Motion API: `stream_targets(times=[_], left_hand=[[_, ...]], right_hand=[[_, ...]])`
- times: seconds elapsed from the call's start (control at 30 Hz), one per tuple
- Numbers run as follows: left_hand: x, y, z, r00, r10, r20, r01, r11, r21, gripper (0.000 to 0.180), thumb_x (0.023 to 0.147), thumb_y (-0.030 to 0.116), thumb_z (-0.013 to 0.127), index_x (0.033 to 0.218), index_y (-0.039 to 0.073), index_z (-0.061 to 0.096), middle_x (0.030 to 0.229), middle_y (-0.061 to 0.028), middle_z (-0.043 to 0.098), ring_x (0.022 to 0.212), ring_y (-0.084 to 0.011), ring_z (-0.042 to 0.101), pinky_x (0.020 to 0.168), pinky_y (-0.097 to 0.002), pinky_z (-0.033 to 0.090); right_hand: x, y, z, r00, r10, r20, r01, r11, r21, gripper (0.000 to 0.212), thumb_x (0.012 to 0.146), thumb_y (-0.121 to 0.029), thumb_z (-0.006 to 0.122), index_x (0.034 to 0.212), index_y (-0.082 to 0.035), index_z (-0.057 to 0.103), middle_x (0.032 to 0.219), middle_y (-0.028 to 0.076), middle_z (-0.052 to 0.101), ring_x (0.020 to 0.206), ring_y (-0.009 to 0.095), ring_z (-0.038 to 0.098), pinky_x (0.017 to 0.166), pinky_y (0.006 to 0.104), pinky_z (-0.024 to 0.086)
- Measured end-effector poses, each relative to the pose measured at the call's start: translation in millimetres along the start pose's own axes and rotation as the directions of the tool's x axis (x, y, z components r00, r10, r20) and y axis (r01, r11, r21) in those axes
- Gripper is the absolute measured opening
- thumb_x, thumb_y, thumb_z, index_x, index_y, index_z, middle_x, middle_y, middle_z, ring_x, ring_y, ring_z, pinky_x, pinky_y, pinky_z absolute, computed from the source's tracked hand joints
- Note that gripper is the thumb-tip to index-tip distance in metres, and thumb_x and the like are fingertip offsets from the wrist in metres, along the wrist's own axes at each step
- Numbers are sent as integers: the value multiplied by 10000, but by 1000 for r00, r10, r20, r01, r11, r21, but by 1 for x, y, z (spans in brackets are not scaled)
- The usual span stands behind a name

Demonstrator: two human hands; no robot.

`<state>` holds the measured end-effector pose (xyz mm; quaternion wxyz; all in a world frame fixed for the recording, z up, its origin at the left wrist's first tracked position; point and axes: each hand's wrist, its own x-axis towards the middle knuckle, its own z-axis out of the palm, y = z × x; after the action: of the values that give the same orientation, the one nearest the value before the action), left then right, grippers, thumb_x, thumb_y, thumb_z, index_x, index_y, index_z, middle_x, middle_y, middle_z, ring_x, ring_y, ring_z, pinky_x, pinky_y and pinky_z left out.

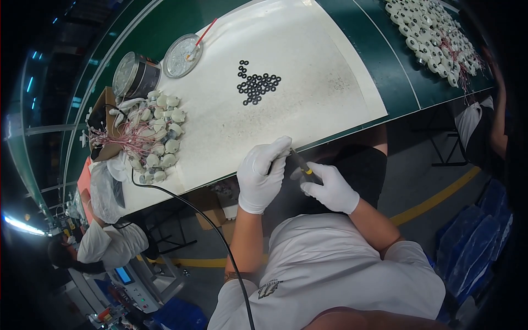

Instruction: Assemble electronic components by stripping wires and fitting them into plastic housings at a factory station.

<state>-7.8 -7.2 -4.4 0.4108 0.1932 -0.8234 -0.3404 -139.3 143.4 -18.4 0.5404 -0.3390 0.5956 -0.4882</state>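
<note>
Both my hands wear white gloves and are just off the table's near edge. My right hand (334, 190) is closed round a slim dark tool with a yellow band (301, 163); its kind cannot be made out. The tool slants up and left, its far end meeting the fingertips of my left hand (261, 179). That hand is closed, fingers bent together, and whatever it pinches is hidden. Beyond the hands, several small black rings (257, 86) lie in a loose cluster on a white sheet (313, 71). Left of them is a pile of round cream-coloured parts with pinkish-red wires (159, 135).
A clear round dish (183, 56) holding a red stick (207, 31) stands beside a dark tin (136, 75) at the back left. More cream parts (429, 36) cover the green table (366, 52) at far right. A black cable (206, 216) crosses my left side. Other people sit left and right.
</note>
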Motion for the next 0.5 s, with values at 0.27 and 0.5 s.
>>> stream_targets(times=[0.27,0.5], left_hand=[[1,1,1,1000,5,-3,-5,1000,-1,369,851,-53,785,1188,94,743,926,-65,773,808,-225,733,722,-329,574],[-1,-1,2,1000,-16,-6,16,1000,-23,364,852,-51,785,1187,87,742,918,-63,773,802,-222,730,718,-326,571]], right_hand=[[0,3,3,994,-86,-66,85,996,-15,172,933,-58,652,1083,14,693,814,36,647,739,85,562,711,276,493],[-3,-4,2,999,-8,-53,8,1000,2,126,967,-59,621,1046,12,689,815,39,661,722,70,572,679,265,491]])
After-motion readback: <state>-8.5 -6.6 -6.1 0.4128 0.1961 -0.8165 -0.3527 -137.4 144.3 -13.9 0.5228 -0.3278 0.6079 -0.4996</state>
